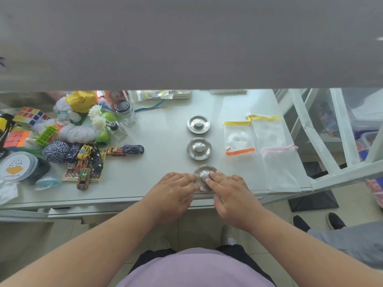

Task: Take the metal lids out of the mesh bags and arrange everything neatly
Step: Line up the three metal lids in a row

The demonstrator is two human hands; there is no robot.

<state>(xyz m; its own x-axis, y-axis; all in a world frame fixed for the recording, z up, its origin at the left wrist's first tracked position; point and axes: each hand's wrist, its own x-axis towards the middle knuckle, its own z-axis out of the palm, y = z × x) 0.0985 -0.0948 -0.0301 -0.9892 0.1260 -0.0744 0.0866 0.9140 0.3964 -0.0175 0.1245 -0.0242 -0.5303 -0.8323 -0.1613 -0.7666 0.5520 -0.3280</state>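
Three round metal lids stand in a column on the pale table: the far lid [198, 124], the middle lid [199, 148] and the near lid [204, 172] by the front edge. My left hand [175, 192] lies flat with its fingertips on the near lid's left rim. My right hand [230, 194] rests on the lid's right side, fingers touching its knob. Three flat white mesh bags lie to the right: an orange-trimmed bag [239, 137], a yellow-trimmed bag [269, 131] and a pink-trimmed bag [279, 168].
A heap of toys fills the table's left: toy cars [124, 150], puzzle cubes [29, 114], yarn balls [56, 151], a glass jar [125, 112]. A grey shelf overhangs the back. White rack frames [342, 172] stand at right, and another person's shoes [319, 221] are on the floor.
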